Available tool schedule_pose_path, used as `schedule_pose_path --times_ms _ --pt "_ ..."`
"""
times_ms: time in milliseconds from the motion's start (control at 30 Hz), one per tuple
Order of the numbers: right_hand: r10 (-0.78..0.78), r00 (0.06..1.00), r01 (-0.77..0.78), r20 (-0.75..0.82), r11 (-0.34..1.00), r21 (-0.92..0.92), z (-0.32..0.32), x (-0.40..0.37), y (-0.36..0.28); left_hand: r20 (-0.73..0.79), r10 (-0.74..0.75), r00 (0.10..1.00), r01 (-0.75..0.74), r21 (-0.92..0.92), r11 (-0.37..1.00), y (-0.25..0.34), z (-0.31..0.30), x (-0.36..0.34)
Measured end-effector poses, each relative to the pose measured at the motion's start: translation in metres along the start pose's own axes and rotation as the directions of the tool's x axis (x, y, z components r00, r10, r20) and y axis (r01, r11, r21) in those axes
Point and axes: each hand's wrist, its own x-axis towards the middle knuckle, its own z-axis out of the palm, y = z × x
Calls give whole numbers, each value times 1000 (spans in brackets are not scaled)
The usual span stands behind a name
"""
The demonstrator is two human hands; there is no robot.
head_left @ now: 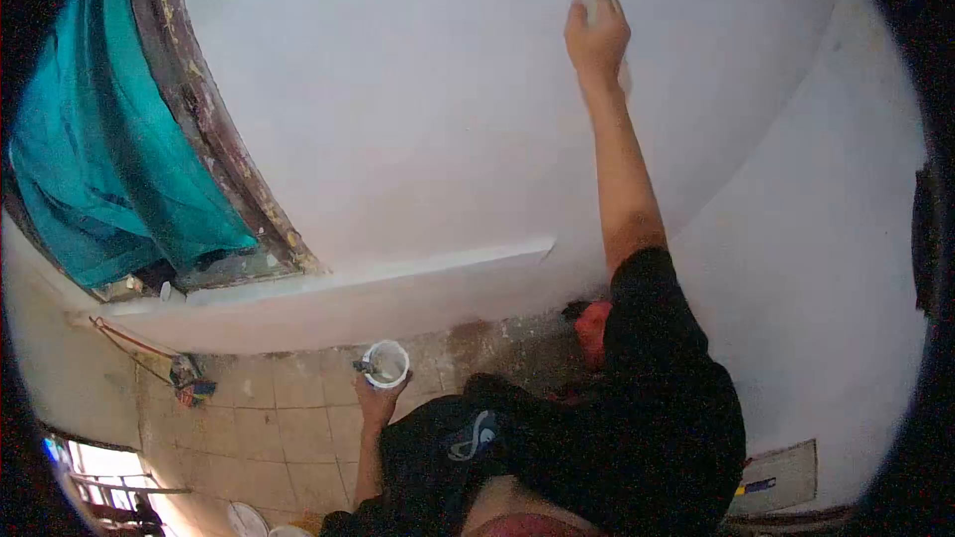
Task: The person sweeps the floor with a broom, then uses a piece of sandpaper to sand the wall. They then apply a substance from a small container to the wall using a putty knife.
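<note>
My right hand [597,37] is raised high at the end of an outstretched arm, against the white wall [418,109]. Its fingers are closed around a small pale object [587,2] whose kind I cannot make out. Low on the left, my left hand [378,400] grips a white tub [390,364] from below and the side. Whitish-grey material shows inside the tub. A small dark item [365,367] sits at its left rim, too blurred to name.
A teal curtain [99,129] hangs in a worn window frame [199,89] on the left. Below runs a ledge [428,267]. On the tiled floor [298,428] lie a cord [134,343] and a bundle [187,380]. A red item [592,330] is by the wall.
</note>
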Motion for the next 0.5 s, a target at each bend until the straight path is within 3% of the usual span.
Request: schedule_pose_path --times_ms 33,100,133,233,333,367,433,500 --pt "1 1000 -1 -2 1000 2 11 4 2 -2 2 1000 -2 1 1000 -1 -2 0" --pt "-88 996 88 7 996 2 26 7 -1 -96 121 988 -102 182 978 -1 -1 -2" --pt "12 999 -12 32 1000 11 27 5 -9 -100 124 987 -105 181 978 -1 -2 -2" --pt "-37 996 35 -87 999 -22 37 0 0 -106 128 986 -112 144 983 -9 -2 -4" --pt "-22 996 14 -83 996 -88 54 -13 -17 -159 126 979 -104 141 985 -24 -2 -4" --pt "-30 1000 30 1 999 -15 62 -23 -31 -155 131 979 -108 150 983 -27 -3 -5" --pt "-278 951 267 135 959 96 63 -48 -66 -140 139 980 -114 176 978 -28 -9 -10" --pt "-216 969 208 123 975 76 56 -32 -57 -127 158 979 -131 198 971 -25 -11 -6"
